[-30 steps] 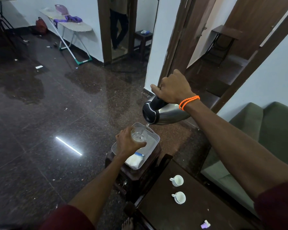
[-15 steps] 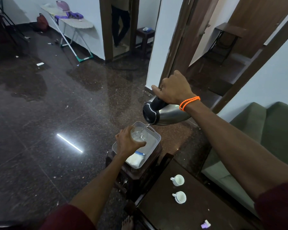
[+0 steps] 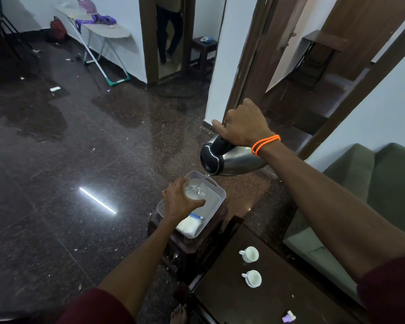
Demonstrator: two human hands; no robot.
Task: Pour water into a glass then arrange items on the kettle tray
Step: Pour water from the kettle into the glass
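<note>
Head view: glass [image 3: 195,189] in left hand [image 3: 181,202] grip, under kettle [image 3: 229,160].

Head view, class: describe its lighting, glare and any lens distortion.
Head view: dim, cool light; a bright streak of glare on the polished floor; wide-angle bending tilts the door frames and stretches the near forearms; the kettle shows soft highlights.

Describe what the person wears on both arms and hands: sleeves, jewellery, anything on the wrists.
Both forearms are bare, with dark maroon sleeves pushed up near the elbows. The right hand has a bright orange cord bracelet looped twice around the wrist. The left hand and its wrist carry nothing: no band, watch or glove. No rings can be made out on either hand.
</note>
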